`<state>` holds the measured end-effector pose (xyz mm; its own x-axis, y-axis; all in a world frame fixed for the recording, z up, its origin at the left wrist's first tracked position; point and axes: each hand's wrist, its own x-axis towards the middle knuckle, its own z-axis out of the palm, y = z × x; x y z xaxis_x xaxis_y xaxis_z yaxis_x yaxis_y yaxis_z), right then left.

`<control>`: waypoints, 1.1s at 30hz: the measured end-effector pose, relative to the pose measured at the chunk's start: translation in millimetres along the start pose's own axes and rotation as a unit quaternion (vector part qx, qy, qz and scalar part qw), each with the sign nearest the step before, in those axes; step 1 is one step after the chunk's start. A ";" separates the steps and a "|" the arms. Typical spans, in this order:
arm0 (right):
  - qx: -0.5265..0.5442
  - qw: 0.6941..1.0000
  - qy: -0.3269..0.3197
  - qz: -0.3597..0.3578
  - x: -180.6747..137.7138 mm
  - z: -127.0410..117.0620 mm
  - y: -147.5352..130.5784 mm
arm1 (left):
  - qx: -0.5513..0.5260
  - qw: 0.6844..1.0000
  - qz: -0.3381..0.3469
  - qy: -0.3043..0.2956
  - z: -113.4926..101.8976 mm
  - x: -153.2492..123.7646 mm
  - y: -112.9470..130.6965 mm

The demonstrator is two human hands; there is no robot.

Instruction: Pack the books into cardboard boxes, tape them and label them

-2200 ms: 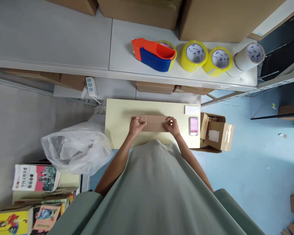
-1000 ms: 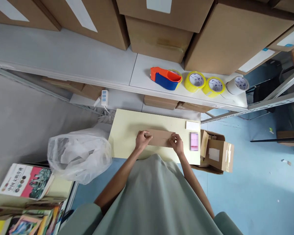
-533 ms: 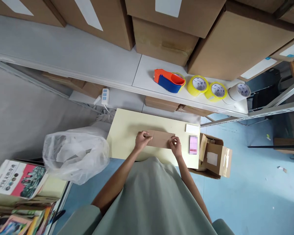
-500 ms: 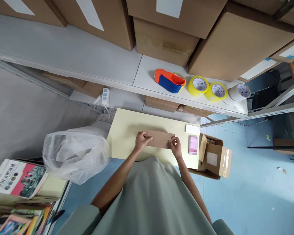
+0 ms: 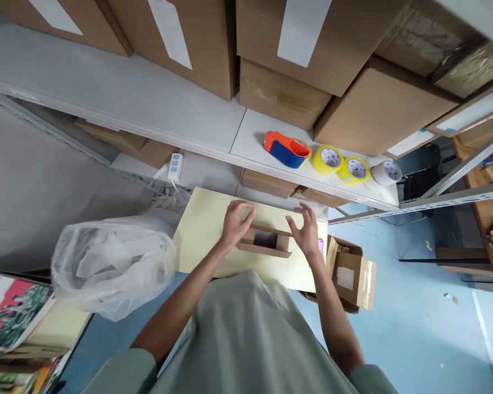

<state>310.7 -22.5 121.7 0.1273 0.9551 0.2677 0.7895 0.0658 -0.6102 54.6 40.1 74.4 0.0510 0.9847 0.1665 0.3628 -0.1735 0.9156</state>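
Observation:
A small brown cardboard box [image 5: 265, 241] stands on the pale yellow table [image 5: 201, 235], its top open and its inside dark. My left hand [image 5: 235, 223] is at the box's left end, with the fingers curled over its upper edge. Just off the right end is my right hand [image 5: 306, 232], fingers spread and holding nothing. A pink phone [image 5: 321, 245] shows only as a sliver behind my right hand.
On the grey shelf [image 5: 148, 104] behind lie an orange-and-blue tape dispenser [image 5: 285, 150], two yellow tape rolls [image 5: 331, 160] and a white roll [image 5: 384, 172], below large cartons [image 5: 279, 93]. An open carton [image 5: 349, 273] stands right of the table; a plastic bag [image 5: 110, 262] and books [image 5: 12, 312] lie left.
The flat cardboard piece has been raised into an open box shape. My right hand has let go and spread its fingers. The view has tilted further up the shelves.

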 end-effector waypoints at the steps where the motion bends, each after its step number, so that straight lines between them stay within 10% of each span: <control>1: -0.021 0.999 0.016 -0.041 24.8 -7.2 -14.6 | -0.019 1.000 0.024 0.006 -3.3 15.5 13.1; 8: -0.173 0.978 0.006 -0.112 178.5 0.4 -69.0 | -0.101 0.985 0.135 0.039 -20.5 83.1 87.5; 15: -0.285 0.956 -0.072 0.015 227.7 33.8 -56.8 | -0.136 0.983 0.118 0.030 -47.3 70.5 76.6; 33: -0.299 0.937 -0.106 -0.144 12.9 -12.8 -146.4 | -0.182 0.978 0.100 -0.021 -141.2 -6.0 25.3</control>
<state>204.5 -23.4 224.0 -0.2157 0.9626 0.1641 0.9761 0.2172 0.0090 -67.9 27.8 148.2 0.1281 0.9290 0.3472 -0.0132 -0.3484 0.9372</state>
